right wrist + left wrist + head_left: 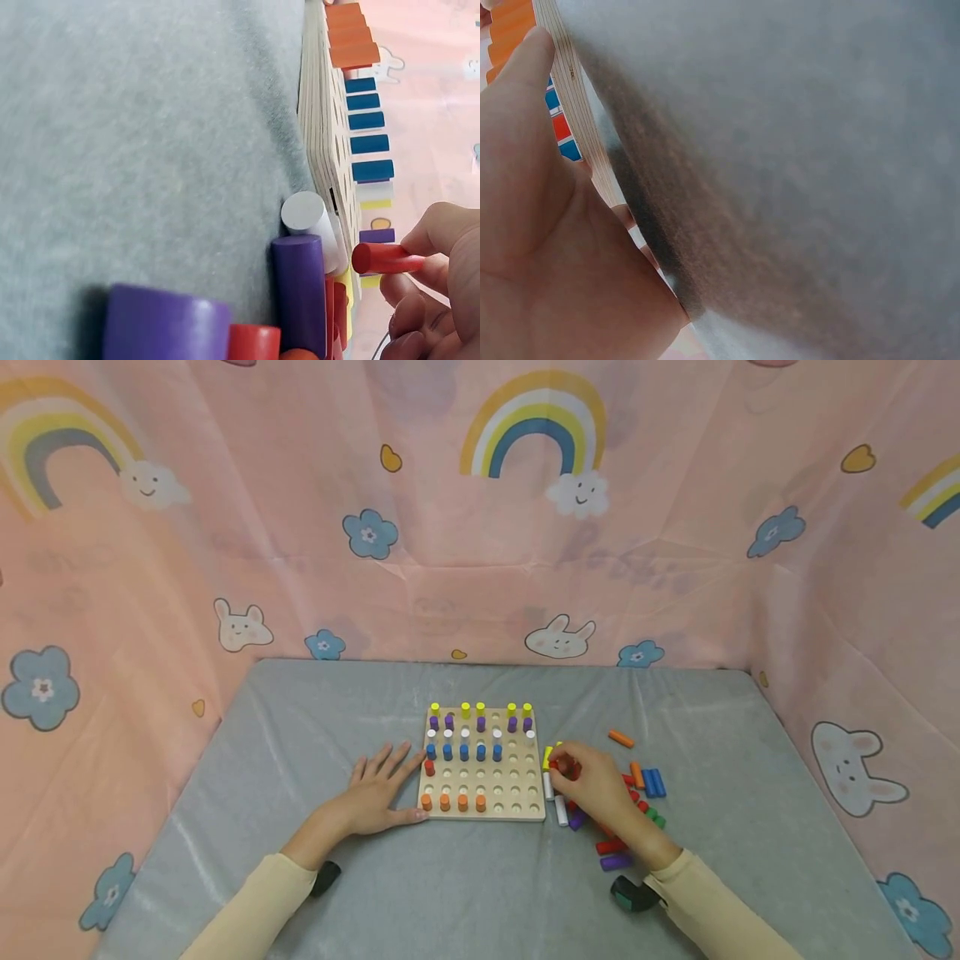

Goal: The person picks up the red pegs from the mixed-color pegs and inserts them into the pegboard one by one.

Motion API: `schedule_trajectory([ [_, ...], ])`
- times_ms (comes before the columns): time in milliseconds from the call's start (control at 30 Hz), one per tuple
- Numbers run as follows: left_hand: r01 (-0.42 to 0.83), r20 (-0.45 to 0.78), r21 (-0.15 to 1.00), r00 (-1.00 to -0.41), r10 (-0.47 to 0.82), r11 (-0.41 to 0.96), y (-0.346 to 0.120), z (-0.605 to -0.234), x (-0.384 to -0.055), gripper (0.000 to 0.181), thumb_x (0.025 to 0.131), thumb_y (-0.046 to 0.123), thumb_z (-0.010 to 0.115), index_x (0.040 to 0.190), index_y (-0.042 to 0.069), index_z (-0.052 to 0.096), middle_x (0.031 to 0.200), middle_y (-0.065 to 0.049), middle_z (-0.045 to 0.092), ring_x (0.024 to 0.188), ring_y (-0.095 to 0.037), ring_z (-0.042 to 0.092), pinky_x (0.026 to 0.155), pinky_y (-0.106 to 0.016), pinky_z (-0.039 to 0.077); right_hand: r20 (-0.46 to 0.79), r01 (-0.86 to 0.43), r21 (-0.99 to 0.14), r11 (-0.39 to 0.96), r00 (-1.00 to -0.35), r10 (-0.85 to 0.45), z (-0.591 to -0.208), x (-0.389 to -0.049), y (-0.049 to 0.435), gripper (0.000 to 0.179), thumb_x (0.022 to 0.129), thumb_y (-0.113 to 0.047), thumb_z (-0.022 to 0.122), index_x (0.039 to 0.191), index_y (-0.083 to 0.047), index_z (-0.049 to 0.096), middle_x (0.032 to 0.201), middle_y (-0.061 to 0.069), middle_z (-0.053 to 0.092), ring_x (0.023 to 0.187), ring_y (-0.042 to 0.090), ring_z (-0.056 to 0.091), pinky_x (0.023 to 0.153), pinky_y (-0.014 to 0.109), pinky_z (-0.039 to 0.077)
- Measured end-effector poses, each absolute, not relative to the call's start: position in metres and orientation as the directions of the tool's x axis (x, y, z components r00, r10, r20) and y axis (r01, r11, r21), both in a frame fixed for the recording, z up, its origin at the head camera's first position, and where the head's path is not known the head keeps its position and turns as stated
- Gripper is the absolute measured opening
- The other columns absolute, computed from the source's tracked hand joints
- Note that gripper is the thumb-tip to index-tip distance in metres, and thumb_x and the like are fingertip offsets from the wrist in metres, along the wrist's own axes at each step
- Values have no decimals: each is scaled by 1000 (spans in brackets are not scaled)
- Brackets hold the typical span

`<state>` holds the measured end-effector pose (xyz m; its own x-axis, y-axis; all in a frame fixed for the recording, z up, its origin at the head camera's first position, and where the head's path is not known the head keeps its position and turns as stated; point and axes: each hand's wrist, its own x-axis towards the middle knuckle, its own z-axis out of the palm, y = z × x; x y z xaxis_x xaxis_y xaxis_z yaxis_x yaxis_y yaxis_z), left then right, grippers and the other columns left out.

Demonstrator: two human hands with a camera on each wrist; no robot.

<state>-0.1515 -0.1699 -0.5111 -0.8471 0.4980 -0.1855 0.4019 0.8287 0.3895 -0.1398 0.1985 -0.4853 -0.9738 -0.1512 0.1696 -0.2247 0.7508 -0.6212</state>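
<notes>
A wooden pegboard [517, 812] lies on the table with rows of yellow, purple, white, blue, red and orange pegs standing in its holes. My left hand [381, 797] rests flat at the board's left side, fingers spread, with the thumb touching its edge; in the left wrist view the thumb lies against the wooden side [574, 97]. Just off the board's right edge, my right hand [596, 781] pinches a red peg [386, 258] between thumb and fingers. One red peg [429, 767] stands at the left end of its row, below the blue pegs [464, 752].
Loose pegs lie right of the board, partly under my right hand: white [561, 811], purple [615, 862], blue [655, 782], green [656, 817] and orange [620, 739] ones among them. A grey cloth [337, 710] covers the table. A pink printed curtain [450, 593] surrounds it.
</notes>
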Motion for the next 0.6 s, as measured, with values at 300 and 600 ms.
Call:
schedule_trajectory([
  [300, 398, -185, 422, -842, 507, 815, -168, -502, -149, 96, 87, 65, 62, 160, 23, 17, 168, -15, 12, 153, -45, 6, 114, -74, 5, 158, -214, -655, 725, -977, -145, -484, -142, 194, 19, 82, -12, 76, 99, -12, 68, 83, 1, 65, 60, 10, 46, 52, 22, 40],
  [600, 402, -177, 417, -844, 506, 815, -168, -501, -148, 96, 87, 68, 59, 160, 23, 17, 167, -15, 12, 153, -45, 7, 115, -73, 5, 173, -237, -698, 676, -972, -162, -483, -146, 188, 18, 82, -12, 79, 96, -14, 67, 85, 1, 67, 53, 10, 43, 47, 22, 36],
])
